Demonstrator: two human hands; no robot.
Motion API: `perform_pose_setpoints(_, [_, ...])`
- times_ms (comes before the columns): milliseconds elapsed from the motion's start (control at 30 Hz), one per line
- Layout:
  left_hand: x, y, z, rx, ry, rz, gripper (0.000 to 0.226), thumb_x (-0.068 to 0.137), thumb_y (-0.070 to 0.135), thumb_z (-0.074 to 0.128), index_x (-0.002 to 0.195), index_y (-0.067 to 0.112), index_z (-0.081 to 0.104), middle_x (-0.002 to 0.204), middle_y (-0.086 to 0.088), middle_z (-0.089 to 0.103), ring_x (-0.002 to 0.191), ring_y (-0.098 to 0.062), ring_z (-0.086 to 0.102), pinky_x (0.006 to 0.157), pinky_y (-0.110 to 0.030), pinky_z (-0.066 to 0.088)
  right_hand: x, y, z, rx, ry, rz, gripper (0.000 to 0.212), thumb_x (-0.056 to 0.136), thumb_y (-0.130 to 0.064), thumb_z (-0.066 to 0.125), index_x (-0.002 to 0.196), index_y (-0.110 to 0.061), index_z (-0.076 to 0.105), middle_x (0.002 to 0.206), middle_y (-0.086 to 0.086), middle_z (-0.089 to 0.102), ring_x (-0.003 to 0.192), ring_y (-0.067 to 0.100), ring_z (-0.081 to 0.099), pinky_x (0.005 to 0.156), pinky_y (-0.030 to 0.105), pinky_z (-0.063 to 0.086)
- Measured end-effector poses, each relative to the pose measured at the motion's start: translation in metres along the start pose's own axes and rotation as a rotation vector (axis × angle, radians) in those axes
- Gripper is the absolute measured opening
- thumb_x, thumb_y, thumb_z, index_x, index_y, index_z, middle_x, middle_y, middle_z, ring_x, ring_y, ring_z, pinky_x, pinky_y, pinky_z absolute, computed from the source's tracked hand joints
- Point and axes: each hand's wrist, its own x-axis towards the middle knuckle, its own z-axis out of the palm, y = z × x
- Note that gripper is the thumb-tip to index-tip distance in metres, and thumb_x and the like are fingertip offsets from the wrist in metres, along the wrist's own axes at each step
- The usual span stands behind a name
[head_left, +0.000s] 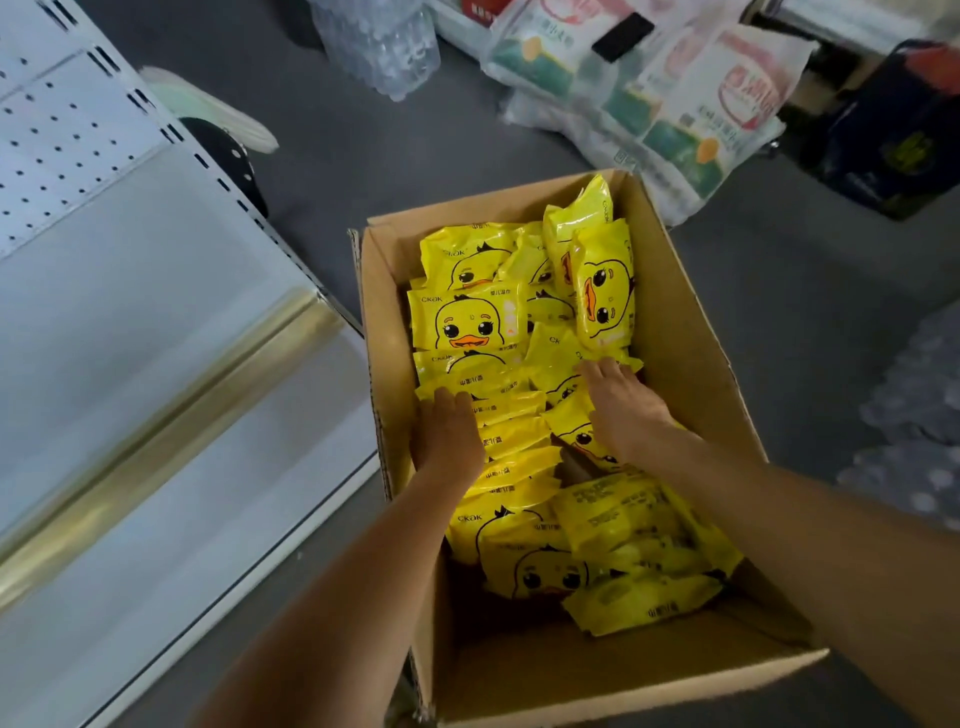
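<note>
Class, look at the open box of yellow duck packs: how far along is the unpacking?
Done: the cardboard box stands open, with a bare patch at its near end. In hand: the left hand and right hand rest on the yellow packs. Left: the box is mostly full of packs.

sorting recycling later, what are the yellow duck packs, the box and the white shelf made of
Yellow duck packs: thin plastic film, glossy; glare and crinkled sealed edges show it.
Box: brown cardboard, matte, probably corrugated; folded flaps, raw edges.
White shelf: likely painted sheet metal, smooth; punched holes and slots in its back panel.
</note>
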Motion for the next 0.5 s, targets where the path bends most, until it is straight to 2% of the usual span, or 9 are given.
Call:
perform_pose_setpoints(100, [0.008,-0.002,0.002,0.129,0.036,0.039,0.043,0.093,0.015,0.062,0.133,0.015,0.046,0.134,-0.010,0.045,0.123,-0.027,0.044,0.094,-0.034,0.045,0.007,0.005,-0.001,0.005,-0.012,-0.009,0.040,0.090,-0.012,0.061,0.127,-0.015,0.047,0.129,0.009,0.047,0.119,0.027,0.049,0.089,0.038,0.050])
perform_pose_setpoints(200, [0.015,-0.003,0.004,0.235,0.063,0.104,0.040,0.095,0.034,0.061,0.131,0.019,0.051,0.131,-0.006,0.055,0.124,-0.025,0.047,0.098,-0.035,0.040,0.008,0.010,-0.004,0.170,-0.027,0.046,0.029,0.088,-0.018,0.066,0.116,-0.018,0.058,0.116,0.006,0.060,0.103,0.023,0.058,0.075,0.032,0.048])
perform_pose_setpoints(300, [0.013,-0.004,0.004,0.318,0.108,0.197,0.031,0.099,0.039,0.051,0.126,0.022,0.057,0.127,-0.003,0.060,0.125,-0.025,0.046,0.100,-0.038,0.036,0.003,0.009,-0.008,0.249,-0.005,0.055,0.014,0.088,-0.018,0.065,0.102,-0.020,0.062,0.108,0.004,0.062,0.093,0.019,0.059,0.067,0.029,0.046])
perform_pose_setpoints(400, [0.001,-0.002,-0.003,0.247,0.125,0.239,0.028,0.102,0.032,0.048,0.124,0.019,0.057,0.127,-0.004,0.059,0.121,-0.025,0.049,0.097,-0.038,0.039,-0.007,0.008,-0.016,0.292,-0.027,0.031,0.007,0.093,-0.021,0.060,0.090,-0.021,0.054,0.098,0.003,0.062,0.081,0.018,0.058,0.058,0.025,0.042])
perform_pose_setpoints(500, [-0.012,-0.001,-0.018,-0.002,0.123,0.246,0.024,0.102,0.019,0.047,0.124,0.012,0.052,0.128,-0.008,0.053,0.107,-0.025,0.058,0.079,-0.035,0.045,-0.020,0.006,-0.034,0.525,-0.048,0.014,0.012,0.096,-0.023,0.057,0.087,-0.017,0.051,0.077,0.003,0.055,0.058,0.014,0.047,0.049,0.026,0.035])
